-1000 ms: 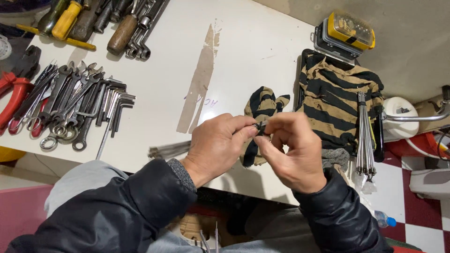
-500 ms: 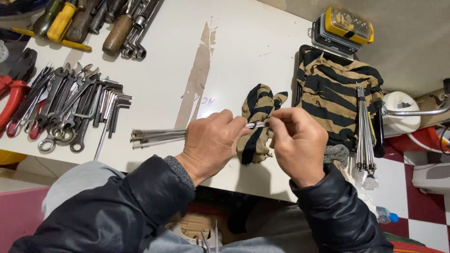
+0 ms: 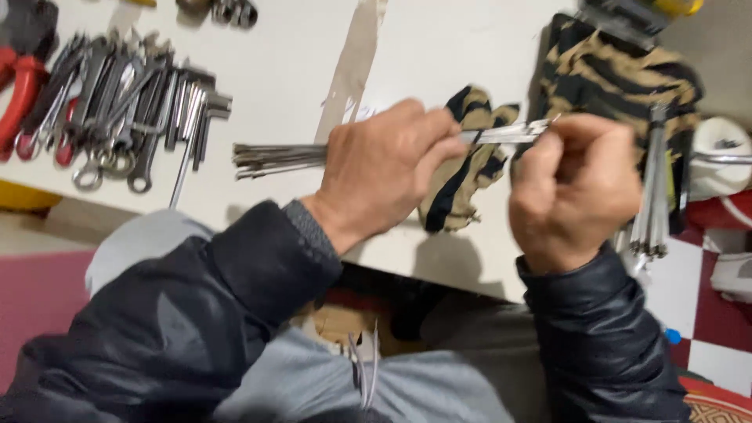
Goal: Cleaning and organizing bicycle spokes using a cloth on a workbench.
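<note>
My left hand (image 3: 385, 171) is closed around a bundle of thin metal rods (image 3: 274, 155), whose ends stick out to the left over the white table (image 3: 290, 70). My right hand (image 3: 576, 186) pinches one rod (image 3: 505, 135) that reaches out of the bundle to the right. Both hands hover above the table's near edge. A small black-and-tan striped rag (image 3: 462, 168) lies under and between them. The picture is blurred by motion.
A heap of spanners and hex keys (image 3: 125, 102) lies at the left, with red-handled pliers (image 3: 19, 86) beside it. A larger striped cloth (image 3: 619, 70) at the right carries a second bundle of rods (image 3: 652, 188). A white object (image 3: 719, 153) sits at the far right.
My right hand has moved right and away from my left hand, drawing a rod out of the bundle. The camera has tilted down and closer.
</note>
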